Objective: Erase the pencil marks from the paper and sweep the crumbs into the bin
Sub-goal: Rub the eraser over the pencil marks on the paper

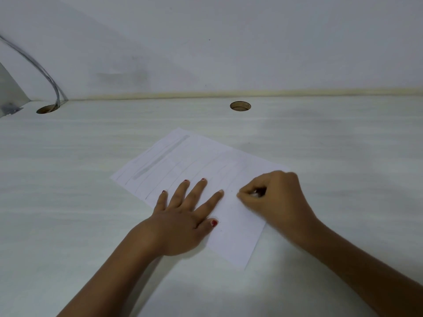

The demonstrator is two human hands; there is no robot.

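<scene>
My left hand (180,223) lies flat and open at about 7 o'clock from the middle of the paper (206,161). The fingers are straight and spread and press the sheet down. The heel of this hand rests on the table (68,202), just over the near-left edge of the sheet.

My right hand (277,197) is at 3 o'clock, across the right edge of the sheet. It is curled closed, and its fingertips (239,195) pinch a small pale piece (254,192) down against the paper. It looks like an eraser, but my fingers hide most of it. The two hands are near each other and do not touch.

The sheet lies turned, with one corner toward me at 5 o'clock and one away at 11 o'clock. Faint pencil marks (160,170) run over its far-left half, toward 10 o'clock. The part under my hands looks plain.

Bare table surface goes around every edge of the sheet. Farther, at 1 o'clock, there is a round hole (240,105), and at 10 o'clock a second hole (47,109) with a cable (45,72) going into it. Behind stands the wall (229,42).
</scene>
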